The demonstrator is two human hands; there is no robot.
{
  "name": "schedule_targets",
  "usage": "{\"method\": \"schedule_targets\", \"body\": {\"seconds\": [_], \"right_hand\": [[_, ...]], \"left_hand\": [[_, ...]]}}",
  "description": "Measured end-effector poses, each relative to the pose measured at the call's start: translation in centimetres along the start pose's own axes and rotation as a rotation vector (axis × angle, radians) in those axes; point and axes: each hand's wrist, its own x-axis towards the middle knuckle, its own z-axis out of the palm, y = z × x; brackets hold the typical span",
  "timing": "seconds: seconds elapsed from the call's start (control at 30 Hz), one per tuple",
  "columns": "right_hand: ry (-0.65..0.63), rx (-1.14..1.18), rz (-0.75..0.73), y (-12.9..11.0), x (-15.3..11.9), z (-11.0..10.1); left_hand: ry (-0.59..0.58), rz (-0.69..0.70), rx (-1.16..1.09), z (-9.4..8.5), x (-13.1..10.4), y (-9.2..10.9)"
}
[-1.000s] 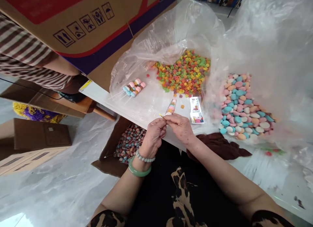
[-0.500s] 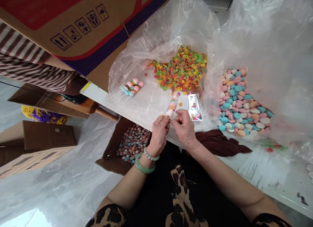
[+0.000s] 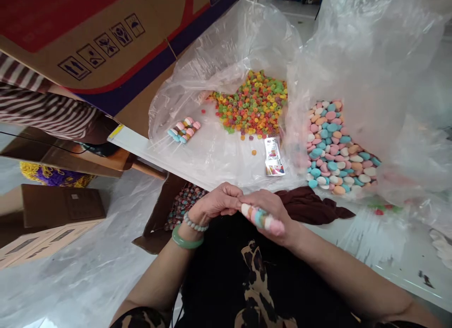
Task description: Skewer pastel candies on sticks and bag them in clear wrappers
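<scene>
A wrapped candy skewer (image 3: 260, 218) of pink, white, blue and orange sweets hangs over my right wrist, its far end towards my body and blurred. My left hand (image 3: 221, 200) is closed in a pinch at its upper end. Beside it, my right hand (image 3: 269, 202) is closed at that same end; its fingertips are partly hidden behind the skewer. Past the hands, several finished candy skewers (image 3: 184, 130) lie with white sticks on the plastic sheet. Printed silver wrappers (image 3: 273, 155) lie near one loose orange ring sweet (image 3: 254, 152).
Ring gummies (image 3: 252, 104) are heaped in clear plastic; pastel oval sweets (image 3: 335, 149) lie to their right. A brown cloth (image 3: 312, 205) and white sticks (image 3: 370, 236) are at the near edge. An open carton (image 3: 155, 224) of wrapped sweets stands below. A large carton (image 3: 116, 45) and a striped sleeve (image 3: 45, 102) are left.
Both hands have drawn back towards my body with the candy skewer. It has swung from pointing away over the table to pointing towards me, across my right wrist.
</scene>
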Motion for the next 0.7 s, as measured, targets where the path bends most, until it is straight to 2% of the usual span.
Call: {"method": "schedule_targets", "body": {"seconds": [0.07, 0.17, 0.23, 0.27, 0.3, 0.37, 0.4, 0.43, 0.5, 0.53, 0.57, 0.6, 0.63, 0.7], "right_hand": [[-0.010, -0.352, -0.217, -0.9, -0.4, -0.2], [-0.185, -0.622, -0.435, -2.2, 0.1, -1.2], [-0.318, -0.710, -0.489, -2.2, 1.3, -2.1], [-0.326, -0.722, -0.462, -1.9, 2.0, -2.5], [-0.282, -0.696, -0.388, -1.5, 2.9, -2.8], [-0.069, -0.475, -0.109, -0.3, 4.8, -3.0], [0.036, -0.337, 0.040, 0.2, 5.8, -2.9], [0.098, -0.203, 0.162, 0.6, 6.6, -2.7], [0.112, 0.069, 0.316, 1.0, 7.5, -1.9], [0.087, 0.195, 0.354, 1.0, 7.6, -1.4], [0.066, 0.293, 0.382, 0.9, 7.4, -1.1], [0.062, 0.366, 0.413, 0.8, 7.0, -0.8], [0.070, 0.394, 0.434, 0.7, 6.4, -0.6], [0.092, 0.322, 0.437, 0.5, 5.1, -0.7]], "left_hand": [[-0.102, -0.088, 0.136, -0.4, -0.5, 1.7], [-0.223, -0.175, 0.472, 0.4, -1.9, 4.9], [-0.170, -0.126, 0.814, 2.1, -2.8, 6.3], [-0.022, -0.016, 1.017, 3.2, -3.0, 6.5], [0.214, 0.128, 1.193, 4.4, -3.0, 6.3], [0.683, 0.358, 1.322, 6.3, -2.1, 5.1], [0.853, 0.463, 1.272, 6.9, -1.2, 4.3], [0.959, 0.553, 1.167, 7.2, -0.3, 3.5], [1.054, 0.687, 0.765, 6.9, 1.6, 2.1], [1.025, 0.705, 0.521, 6.4, 2.3, 1.5], [0.921, 0.679, 0.294, 5.7, 2.7, 1.1], [0.761, 0.602, 0.098, 4.9, 2.9, 0.7], [0.550, 0.478, -0.047, 4.1, 2.7, 0.3], [0.116, 0.165, -0.156, 2.7, 1.9, -0.5]]}}
